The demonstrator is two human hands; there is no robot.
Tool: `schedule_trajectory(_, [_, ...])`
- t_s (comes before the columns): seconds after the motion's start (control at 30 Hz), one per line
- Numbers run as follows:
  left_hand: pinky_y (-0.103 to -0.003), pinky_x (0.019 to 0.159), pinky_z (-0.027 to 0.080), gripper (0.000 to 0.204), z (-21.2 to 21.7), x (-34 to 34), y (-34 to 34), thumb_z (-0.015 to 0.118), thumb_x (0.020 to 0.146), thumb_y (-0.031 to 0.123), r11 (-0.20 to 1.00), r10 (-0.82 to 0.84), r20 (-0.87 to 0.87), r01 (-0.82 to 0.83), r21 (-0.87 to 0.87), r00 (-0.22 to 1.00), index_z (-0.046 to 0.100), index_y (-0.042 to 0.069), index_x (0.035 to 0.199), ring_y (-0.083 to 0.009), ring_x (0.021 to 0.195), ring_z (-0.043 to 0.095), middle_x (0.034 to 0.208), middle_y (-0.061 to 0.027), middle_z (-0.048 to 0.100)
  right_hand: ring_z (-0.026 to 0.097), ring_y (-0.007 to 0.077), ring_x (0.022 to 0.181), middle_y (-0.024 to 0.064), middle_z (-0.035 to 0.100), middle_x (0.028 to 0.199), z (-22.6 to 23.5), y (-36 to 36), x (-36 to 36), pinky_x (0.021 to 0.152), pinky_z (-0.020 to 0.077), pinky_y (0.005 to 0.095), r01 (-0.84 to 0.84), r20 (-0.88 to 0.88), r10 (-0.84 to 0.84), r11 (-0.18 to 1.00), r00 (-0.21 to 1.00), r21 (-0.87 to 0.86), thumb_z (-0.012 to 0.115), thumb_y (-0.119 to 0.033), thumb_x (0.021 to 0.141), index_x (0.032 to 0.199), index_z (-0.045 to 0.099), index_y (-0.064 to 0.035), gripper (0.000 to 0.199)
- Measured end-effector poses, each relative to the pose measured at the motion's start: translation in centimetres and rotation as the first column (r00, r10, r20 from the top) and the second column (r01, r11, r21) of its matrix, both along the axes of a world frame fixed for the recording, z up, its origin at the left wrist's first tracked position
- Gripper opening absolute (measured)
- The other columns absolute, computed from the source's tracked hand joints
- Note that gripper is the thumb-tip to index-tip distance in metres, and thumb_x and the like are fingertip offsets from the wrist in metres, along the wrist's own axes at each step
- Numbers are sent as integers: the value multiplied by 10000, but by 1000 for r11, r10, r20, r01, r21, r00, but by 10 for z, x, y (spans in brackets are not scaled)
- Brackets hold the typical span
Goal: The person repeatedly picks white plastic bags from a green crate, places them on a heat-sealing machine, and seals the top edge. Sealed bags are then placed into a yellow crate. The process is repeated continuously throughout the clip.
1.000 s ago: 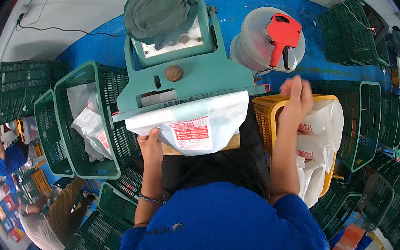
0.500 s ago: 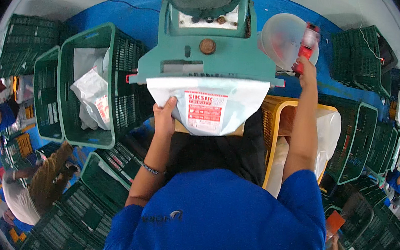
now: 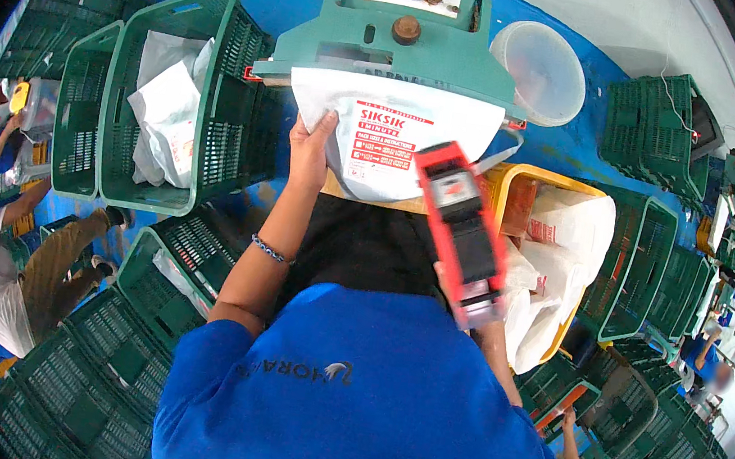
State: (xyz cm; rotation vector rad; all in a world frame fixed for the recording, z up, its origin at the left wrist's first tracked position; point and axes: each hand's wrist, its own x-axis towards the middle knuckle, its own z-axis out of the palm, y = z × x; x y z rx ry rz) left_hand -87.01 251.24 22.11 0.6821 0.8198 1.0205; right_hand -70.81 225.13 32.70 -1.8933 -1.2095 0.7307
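A white pouch with red print hangs from the front edge of a green sealing machine; its top edge lies at the machine's jaw. My left hand pinches the pouch's left side, thumb on the front. My right hand, mostly hidden, grips a long red and black handheld device. The device is tilted, its upper end overlapping the pouch's lower right corner in view. Whether it touches the pouch I cannot tell. Its exact kind is unclear.
A yellow crate holding white pouches stands at my right, below a translucent round tub. To the left, a green crate holds more pouches. Stacked green crates surround me. Several other people work at both sides.
My right hand has brought the red device from beside the tub down and toward me, near the pouch. My left hand keeps its pinch. The whole view has shifted, raising the machine and pouch.
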Motion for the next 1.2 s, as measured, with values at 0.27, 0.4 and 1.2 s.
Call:
schedule_trajectory(0.27, [-274, 846, 454, 267, -3, -9, -6, 634, 842, 57, 997, 51, 7, -50, -62, 999, 591, 8, 1101, -131, 940, 582, 1040, -43, 628, 613, 371, 837, 198, 643, 868, 23, -9, 9, 725, 480, 446, 11, 152, 128, 726, 980, -687, 659, -274, 679, 918, 634, -59, 323])
schedule_trajectory(0.4, [-276, 865, 442, 294, 0, -12, -8, 651, 831, 61, 996, 33, 3, -33, -85, 999, 591, -3, 1111, -131, 952, 577, 1046, -43, 626, 638, 307, 762, 168, 659, 810, 26, -39, 58, 689, 483, 390, 223, 219, -101, 726, 970, -651, 673, -248, 700, 946, 638, -50, 318])
schedule_trajectory(1.2, [-337, 937, 411, 407, 15, -55, -33, 578, 853, 16, 977, -41, -139, 10, -212, 990, 449, 25, 1239, -168, 1081, 517, 1158, -48, 557, 470, 234, 1100, 147, 465, 1258, -76, 94, 68, 904, 400, 346, 672, -377, -557, 597, 740, 437, 476, -231, 940, 1311, 368, -31, 436])
